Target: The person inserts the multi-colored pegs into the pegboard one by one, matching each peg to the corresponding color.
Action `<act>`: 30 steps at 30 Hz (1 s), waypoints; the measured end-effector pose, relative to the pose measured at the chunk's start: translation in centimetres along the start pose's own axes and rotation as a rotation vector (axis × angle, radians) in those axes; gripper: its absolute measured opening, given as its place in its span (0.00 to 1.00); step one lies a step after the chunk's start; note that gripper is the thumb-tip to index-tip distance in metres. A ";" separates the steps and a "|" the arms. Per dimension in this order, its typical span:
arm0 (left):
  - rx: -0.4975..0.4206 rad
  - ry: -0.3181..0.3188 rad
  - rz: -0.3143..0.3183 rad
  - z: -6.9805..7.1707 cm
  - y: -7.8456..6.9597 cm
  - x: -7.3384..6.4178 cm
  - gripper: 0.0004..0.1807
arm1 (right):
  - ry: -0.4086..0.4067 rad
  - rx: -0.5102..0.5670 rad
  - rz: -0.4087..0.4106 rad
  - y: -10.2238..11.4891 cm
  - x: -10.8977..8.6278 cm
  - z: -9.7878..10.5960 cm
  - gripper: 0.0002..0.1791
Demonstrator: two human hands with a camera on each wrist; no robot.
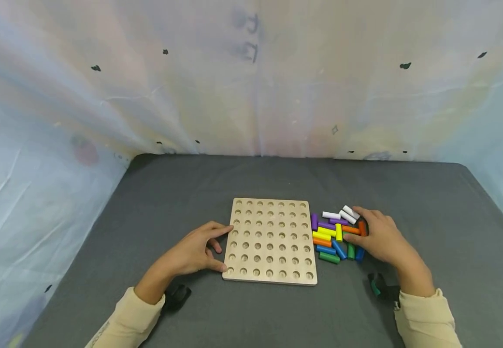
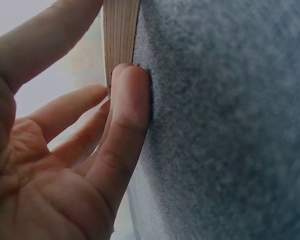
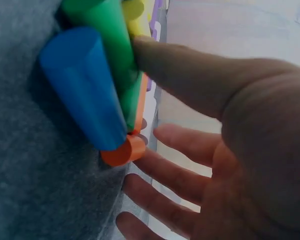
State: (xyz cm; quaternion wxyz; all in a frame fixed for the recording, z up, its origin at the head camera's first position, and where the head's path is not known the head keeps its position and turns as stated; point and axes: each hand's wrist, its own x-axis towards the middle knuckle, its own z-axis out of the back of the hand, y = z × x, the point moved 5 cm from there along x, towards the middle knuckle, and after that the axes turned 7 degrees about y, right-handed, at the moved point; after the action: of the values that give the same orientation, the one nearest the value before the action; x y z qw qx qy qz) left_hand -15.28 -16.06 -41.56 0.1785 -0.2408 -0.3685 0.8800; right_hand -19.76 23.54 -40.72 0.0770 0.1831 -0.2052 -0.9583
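A square wooden board (image 1: 252, 239) with rows of round holes lies flat on the table; no pegs show in its holes. My left hand (image 1: 194, 251) touches the board's left edge, thumb near the front corner, fingers loosely bent. The left wrist view shows fingertips at the wooden side (image 2: 120, 35). Right of the board, short coloured pegs lie in a loose pile: white (image 1: 331, 215), purple (image 1: 314, 221), yellow (image 1: 322, 236), orange (image 1: 350, 229), blue (image 1: 325, 250) and green (image 1: 329, 258). My right hand (image 1: 381, 237) is spread at the pile's right side, its thumb against or close to a green peg (image 3: 110, 45).
Dark grey cloth (image 1: 181, 183) covers the table. A pale patterned curtain (image 1: 277, 96) hangs along the back and sides. Black wrist straps (image 1: 177, 297) sit below both hands, at the beige sleeves (image 1: 136, 314).
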 end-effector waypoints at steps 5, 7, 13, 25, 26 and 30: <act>-0.008 -0.001 0.010 0.1 0.0 0.1 0.50 | -0.048 0.001 0.024 0.1 0.3 0.7 0.38; -0.014 0.000 0.018 0.2 -0.1 0.1 0.50 | -0.075 0.001 0.042 0.1 0.4 0.9 0.32; -0.025 -0.005 0.033 0.2 -0.2 0.0 0.50 | -0.154 -0.013 0.038 -0.3 0.8 0.9 0.22; -0.028 -0.015 0.029 0.0 -0.3 0.1 0.50 | -0.176 -0.003 -0.020 -0.6 1.2 0.7 0.18; -0.029 -0.017 0.029 0.0 -0.3 0.1 0.50 | -0.174 0.005 -0.023 -0.6 1.3 0.6 0.18; -0.030 -0.024 0.030 -0.1 -0.3 0.1 0.50 | -0.167 0.037 -0.040 -0.7 1.6 0.6 0.18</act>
State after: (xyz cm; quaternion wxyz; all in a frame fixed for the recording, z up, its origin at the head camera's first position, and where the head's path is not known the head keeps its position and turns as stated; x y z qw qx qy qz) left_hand -15.33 -15.78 -41.45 0.1575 -0.2384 -0.3800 0.8797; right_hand -21.50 24.01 -41.02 0.0373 0.1079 -0.2248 -0.9677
